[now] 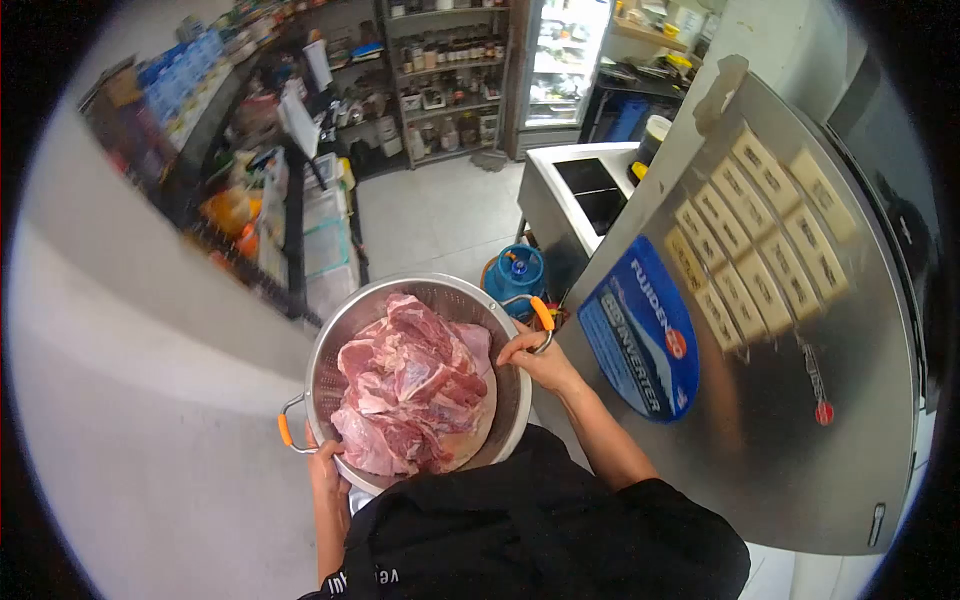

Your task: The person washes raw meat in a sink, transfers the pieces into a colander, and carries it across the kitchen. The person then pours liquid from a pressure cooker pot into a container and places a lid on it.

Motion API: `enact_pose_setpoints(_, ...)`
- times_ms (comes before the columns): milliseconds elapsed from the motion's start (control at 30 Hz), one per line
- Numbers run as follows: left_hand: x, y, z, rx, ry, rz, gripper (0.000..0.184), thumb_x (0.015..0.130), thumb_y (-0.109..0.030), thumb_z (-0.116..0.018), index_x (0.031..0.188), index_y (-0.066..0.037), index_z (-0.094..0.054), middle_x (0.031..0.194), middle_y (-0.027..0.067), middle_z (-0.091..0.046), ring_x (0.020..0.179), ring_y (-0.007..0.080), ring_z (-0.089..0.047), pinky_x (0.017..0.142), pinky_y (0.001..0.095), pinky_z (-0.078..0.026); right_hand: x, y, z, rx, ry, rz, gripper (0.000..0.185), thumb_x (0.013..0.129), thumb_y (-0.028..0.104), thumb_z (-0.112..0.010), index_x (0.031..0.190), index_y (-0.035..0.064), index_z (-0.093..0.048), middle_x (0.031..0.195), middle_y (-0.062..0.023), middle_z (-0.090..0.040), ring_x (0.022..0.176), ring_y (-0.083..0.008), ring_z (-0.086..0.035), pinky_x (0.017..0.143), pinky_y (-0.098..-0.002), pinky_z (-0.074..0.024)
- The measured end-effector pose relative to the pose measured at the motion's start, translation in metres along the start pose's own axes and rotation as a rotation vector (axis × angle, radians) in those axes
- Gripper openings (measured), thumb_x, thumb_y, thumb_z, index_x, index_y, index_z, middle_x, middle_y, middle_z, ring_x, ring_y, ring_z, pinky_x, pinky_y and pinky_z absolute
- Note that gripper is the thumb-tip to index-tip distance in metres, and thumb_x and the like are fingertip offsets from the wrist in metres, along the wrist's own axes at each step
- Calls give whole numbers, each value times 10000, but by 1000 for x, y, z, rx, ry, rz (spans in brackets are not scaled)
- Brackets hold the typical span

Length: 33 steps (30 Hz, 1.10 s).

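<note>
Being gripped two-handed: a colander [512,425] of raw meat [410,390].
Its two sides are being pinched by left hand [325,472] and right hand [540,362], the meat resting between.

Commercial-type kitchen: glass-door fridge [567,60], shelves [450,70] w/ jars [475,50] at back. Steel fridge door [760,450] on R, colander [460,302] w/ raw meat [410,385].

Ahead: a lane of floor [430,212] runs toward the shelving [450,105].
Low, ahead-right: blue gas cylinder [527,268] stands just beyond my colander [325,370].
Right: steel fridge door [770,450] bars my right fingers [513,348] sideways.
Left: pale wall [150,420] limits my left fingers [326,452] outward.
</note>
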<state>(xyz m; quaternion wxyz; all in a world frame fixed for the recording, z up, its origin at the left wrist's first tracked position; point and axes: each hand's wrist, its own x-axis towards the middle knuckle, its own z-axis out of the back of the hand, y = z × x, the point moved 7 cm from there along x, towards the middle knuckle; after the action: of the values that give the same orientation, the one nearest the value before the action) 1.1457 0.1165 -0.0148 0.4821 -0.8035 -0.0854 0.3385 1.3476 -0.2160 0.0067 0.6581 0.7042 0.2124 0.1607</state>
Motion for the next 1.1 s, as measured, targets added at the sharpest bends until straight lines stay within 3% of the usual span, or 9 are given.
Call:
enact_pose_setpoints(67, 4, 4, -9, -146, 35, -51, 802, 599, 61, -456, 1364, -151, -336, 1099, 128, -512, 888, 250, -548, 761, 356, -495, 0, 6, 5, -48, -6, -27, 123, 749, 18, -557, 763, 24, -679, 825, -22, -641, 885, -130, -552, 809, -264, -428)
enact_pose_setpoints(200, 13, 11, 20, -77, -77, 30, 866, 614, 65, -460, 1424, -172, -263, 1036, 111, -532, 810, 230, -549, 757, 349, -491, 0, 0, -2, -54, -1, 8, 114, 743, 49, -570, 764, 35, -681, 803, -33, -640, 958, -148, -530, 854, -280, -417)
enact_pose_setpoints(267, 16, 4, 10, -48, -37, 16, 879, 616, 63, -460, 1432, -176, -240, 1040, 113, -531, 814, 235, -552, 762, 355, -493, 9, 9, 0, -66, 32, 93, 127, 735, 83, -575, 780, 31, -682, 986, -50, -613, 963, -155, -527, 851, -284, -413)
enact_pose_setpoints(367, 18, -3, 7, 8, -3, -7, 884, 617, 59, -459, 1435, -180, -223, 1055, 118, -523, 837, 250, -559, 769, 365, -499, 8, 9, -1, 13, 41, 117, 137, 734, 82, -567, 782, 27, -682, 1069, -57, -577, 953, -159, -529, 839, -283, -415)
enact_pose_setpoints(533, 6, 4, 15, 79, -51, 1, 854, 621, 42, -460, 1419, -184, -256, 1129, 140, -509, 923, 276, -577, 779, 379, -511, 3, 10, 2, 3, -6, 125, 148, 719, 62, -556, 774, 20, -687, 938, -54, -582, 858, -152, -545, 765, -270, -424)
enact_pose_setpoints(633, 22, 8, 31, 130, -52, 12, 844, 619, 31, -464, 1415, -175, -275, 1157, 138, -505, 958, 278, -568, 793, 377, -503, 0, 20, -1, -32, 23, 127, 144, 739, 55, -554, 777, 5, -684, 1020, -62, -587, 941, -160, -547, 827, -265, -420)
enact_pose_setpoints(767, 47, 17, 36, 158, -13, 72, 850, 613, 21, -465, 1419, -173, -279, 1161, 124, -503, 993, 274, -544, 841, 361, -470, -11, 30, 0, -34, -38, 201, 153, 712, 47, -552, 779, 24, -688, 939, -56, -581, 864, -155, -545, 770, -266, -422)
enact_pose_setpoints(833, 43, 7, 16, 101, 156, -47, 853, 617, 27, -461, 1423, -170, -265, 1152, 126, -504, 971, 270, -545, 832, 362, -472, -21, 32, -5, -26, -63, 233, 154, 710, 45, -551, 778, 24, -688, 947, -56, -579, 876, -157, -542, 779, -266, -420)
enact_pose_setpoints(1100, 85, -3, 19, 122, 236, -57, 871, 623, 49, -450, 1436, -164, -224, 1105, 134, -511, 887, 260, -559, 769, 356, -496, -48, 17, -20, -54, -245, 214, 132, 744, 64, -562, 769, 24, -686, 958, -56, -581, 896, -166, -538, 828, -277, -411)
